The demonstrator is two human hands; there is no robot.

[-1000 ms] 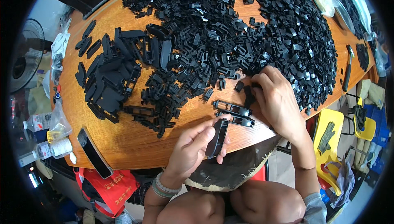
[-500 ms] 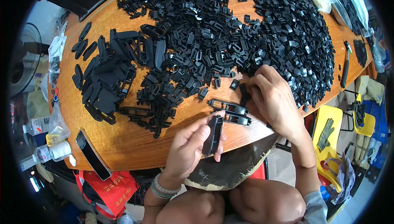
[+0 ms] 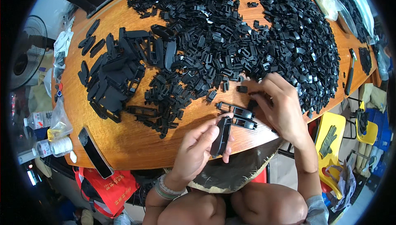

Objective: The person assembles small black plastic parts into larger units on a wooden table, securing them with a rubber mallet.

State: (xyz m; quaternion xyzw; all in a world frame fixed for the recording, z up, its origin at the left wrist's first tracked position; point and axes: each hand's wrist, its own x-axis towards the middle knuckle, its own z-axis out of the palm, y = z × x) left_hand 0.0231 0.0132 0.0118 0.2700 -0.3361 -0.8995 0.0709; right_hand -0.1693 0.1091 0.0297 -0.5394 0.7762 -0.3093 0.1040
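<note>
Elongated black casing (image 3: 221, 137) sits in the left hand (image 3: 194, 144), held tilted just above the near edge of the wooden table (image 3: 140, 148). That hand is clamped on it, the thumb along one side and the fingers wrapped behind. The right hand (image 3: 282, 105) is bent over the tabletop at the near edge of the small-part heaps, its fingers curled with the tips close together; whether they pinch a piece cannot be told, since the hand covers what lies beneath. A small black block (image 3: 242, 89) lies just beside those fingertips, and two open black frames (image 3: 248, 113) lie side by side between the hands.

The step in hand looks to be choosing a small piece with the right hand while the left keeps the casing ready. The next move would call for a light fingertip grip on one piece and a steady left hold. Beyond the hands spread a heap of clips (image 3: 206, 39) and a heap of little caps (image 3: 305, 56), with a pile of larger casings (image 3: 109, 80) to the left.

As for writing, the red bag (image 3: 109, 188) below the table carries yellow characters, and a clear bottle (image 3: 39, 120) at the left bears a printed label, too small to read. No lettering can be made out on the black parts.
</note>
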